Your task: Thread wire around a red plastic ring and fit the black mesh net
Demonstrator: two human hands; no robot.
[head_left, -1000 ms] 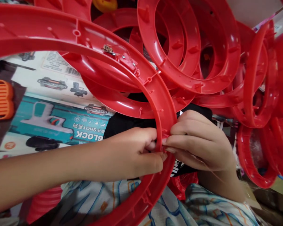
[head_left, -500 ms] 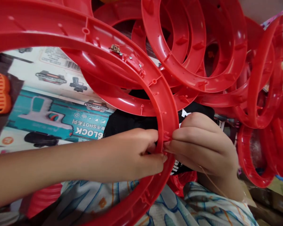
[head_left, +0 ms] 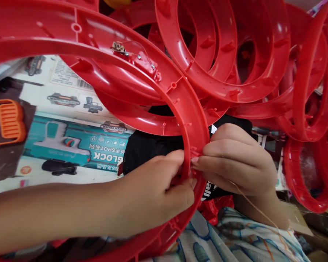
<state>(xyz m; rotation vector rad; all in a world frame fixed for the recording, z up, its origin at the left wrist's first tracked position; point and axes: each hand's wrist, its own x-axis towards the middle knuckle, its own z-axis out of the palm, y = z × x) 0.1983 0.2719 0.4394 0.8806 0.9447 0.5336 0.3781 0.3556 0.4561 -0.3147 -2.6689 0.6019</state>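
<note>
A large red plastic ring [head_left: 195, 120] with ribs and pegs inside its channel stands tilted before me. My left hand [head_left: 164, 189] is closed around its lower right part, thumb and fingers on the inner wall. At the same spot, my right hand [head_left: 240, 162] is closed, its fingertips pinching inside the channel. A thin copper-coloured wire [head_left: 255, 202] runs out from between the right fingers toward my lap. Further up the channel sit a small metal part [head_left: 118, 47] and a red block with screws [head_left: 147, 64]. The fingers hide what lies at their tips.
Several more red rings [head_left: 229, 91] are heaped behind and to the right. Printed cartons [head_left: 62, 142] lie at the left, with an orange plastic part [head_left: 12, 122] beside them. Under my hands is a black cloth or bag [head_left: 150, 147]. Patterned fabric [head_left: 207, 236] covers my lap.
The ring has shifted slightly, its upper part moving left and up in view. Both hands stay at the same place on the ring. More of the wire shows below my right hand.
</note>
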